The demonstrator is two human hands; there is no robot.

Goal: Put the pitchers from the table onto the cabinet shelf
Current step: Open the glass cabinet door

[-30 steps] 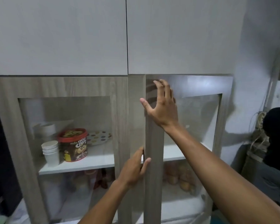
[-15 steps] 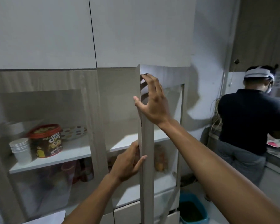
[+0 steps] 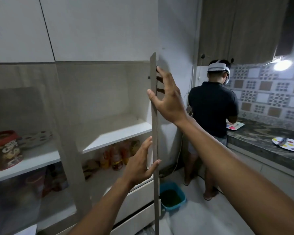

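The cabinet's right door (image 3: 155,119) stands swung open, edge-on to me. My right hand (image 3: 170,100) grips its upper edge, thumb on the near side and fingers behind. Lower down, my left hand (image 3: 139,164) holds the same edge. Behind the door a bare white shelf (image 3: 119,135) is exposed in the right compartment. No pitcher and no table are in view.
The left compartment holds a red-lidded tin (image 3: 4,150) and a dotted plate (image 3: 36,138). Bottles (image 3: 116,156) sit below the shelf. A blue bin (image 3: 172,195) stands on the floor. A person (image 3: 210,116) stands at the dark counter (image 3: 265,143), which carries a dotted plate (image 3: 288,144).
The right door has swung from nearly shut to fully open, with both hands staying on its edge. My view has turned right, bringing the counter and the person into sight.
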